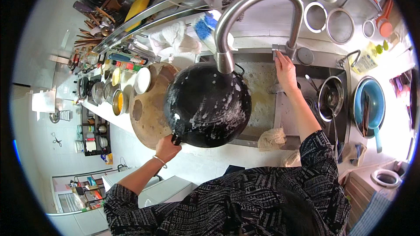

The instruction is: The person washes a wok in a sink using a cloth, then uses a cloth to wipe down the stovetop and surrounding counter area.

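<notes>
My left hand (168, 147), with a bangle at the wrist, grips the handle of a black wok (210, 105). White suds streak the wok's dark outer side, which faces up beneath the spout of a brushed-metal faucet (225, 60). The wok covers the left part of the left sink basin (259, 98), where cloudy, foamy water shows. My right hand (285, 72) touches the faucet's lever at its base, fingers nearly straight. I cannot tell whether water is running. A metal bowl (330, 98) with a ladle in it sits in the right basin.
A round wooden board (149, 111) lies left of the wok, with a white dish (142, 80) on it. A beige cloth (272, 139) hangs over the sink's front edge. A blue plastic basin (369, 101) holding chopsticks stands right of the sink. Strainers (340, 26) hang behind.
</notes>
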